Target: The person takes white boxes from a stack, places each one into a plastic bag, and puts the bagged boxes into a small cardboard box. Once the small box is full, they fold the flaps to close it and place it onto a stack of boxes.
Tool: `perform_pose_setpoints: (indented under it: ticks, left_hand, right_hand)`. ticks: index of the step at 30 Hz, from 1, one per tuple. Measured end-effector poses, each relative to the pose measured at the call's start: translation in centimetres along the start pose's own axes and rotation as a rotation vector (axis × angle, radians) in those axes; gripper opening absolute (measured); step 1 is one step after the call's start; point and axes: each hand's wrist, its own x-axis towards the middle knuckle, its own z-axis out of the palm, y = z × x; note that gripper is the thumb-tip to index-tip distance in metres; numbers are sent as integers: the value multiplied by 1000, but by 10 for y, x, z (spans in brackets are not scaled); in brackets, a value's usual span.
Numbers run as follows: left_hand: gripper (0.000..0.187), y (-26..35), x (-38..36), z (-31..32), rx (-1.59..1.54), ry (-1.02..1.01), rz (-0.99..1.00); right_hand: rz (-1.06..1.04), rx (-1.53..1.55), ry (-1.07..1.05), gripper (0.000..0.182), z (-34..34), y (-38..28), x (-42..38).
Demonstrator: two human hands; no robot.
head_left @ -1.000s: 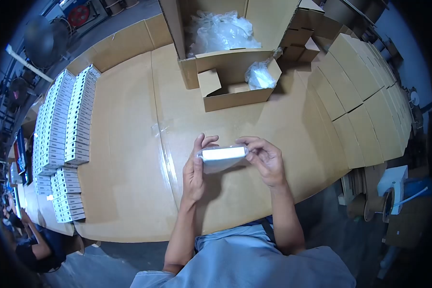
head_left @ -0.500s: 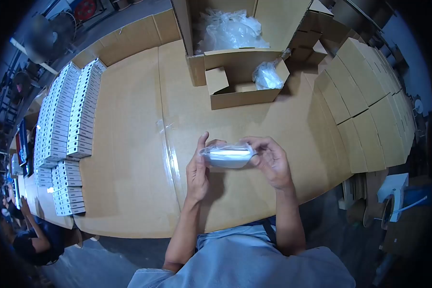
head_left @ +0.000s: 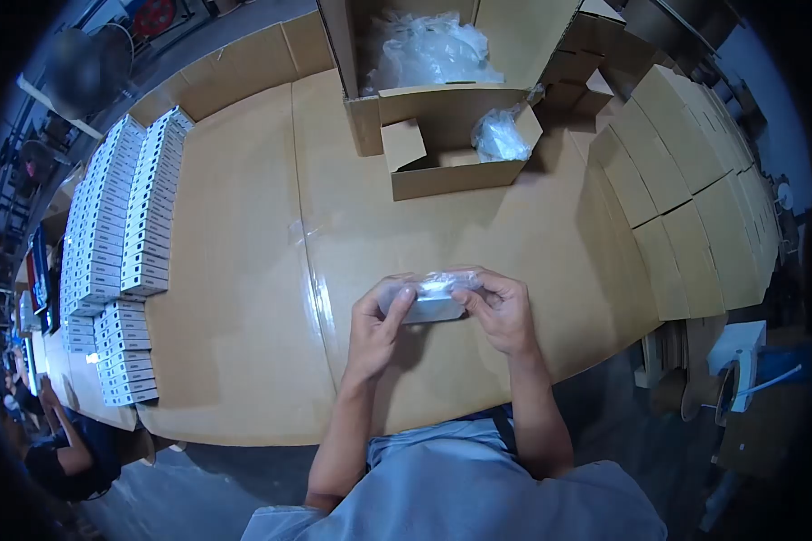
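Observation:
A pale, box-like item in clear plastic wrap (head_left: 435, 305) is held level above the cardboard-covered table, close to its front edge. My left hand (head_left: 376, 329) grips its left end, the thumb lying on the near side. At the right end my right hand (head_left: 503, 316) pinches the wrap between thumb and fingers. Beyond both hands stands a small open carton (head_left: 456, 183) with a clear plastic-wrapped bundle (head_left: 500, 137) in its right part. What the wrap encloses cannot be made out in detail.
Behind the small carton, a larger open box (head_left: 365, 126) holds clear plastic bags (head_left: 433, 50). Rows of small white boxes (head_left: 149, 207) line the table's left side. Brown cartons (head_left: 686, 198) are stacked at the right. Another person's arm (head_left: 68, 433) shows at the lower left.
Both thumbs have moved onto the near side of the wrapped item, and my right hand has closed from a looser hold. The item now sits slightly lower and more tilted toward the camera.

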Motion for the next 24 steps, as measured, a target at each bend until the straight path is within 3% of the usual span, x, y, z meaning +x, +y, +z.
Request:
perform_pose_setpoints:
  ticks: [3, 6, 7, 10, 15, 20, 21, 24]
  left_hand:
    - [32, -6, 4, 8, -97, 109, 22]
    - [34, -10, 8, 8, -66, 181, 68]
    - [34, -11, 8, 2, -94, 150, 3]
    - [35, -12, 10, -1, -61, 122, 23]
    - [48, -13, 9, 4, -149, 192, 66]
    - [51, 19, 3, 10, -37, 143, 114]
    - [51, 15, 6, 8, -190, 103, 150]
    - [52, 18, 3, -2, 122, -53, 368]
  right_hand:
    - [-137, 163, 129, 14, 3, 2, 2]
    - [-417, 3, 206, 10, 10, -11, 5]
    - [-480, -215, 76, 16, 1, -15, 5]
    - [-343, -448, -116, 27, -1, -22, 5]
    - [-285, -498, -52, 31, 9, -27, 7]
    - [-285, -562, -54, 31, 6, -31, 7]
    - [-286, -566, -49, 31, 4, -32, 7]
    - [-457, -665, -124, 32, 1, -41, 10]
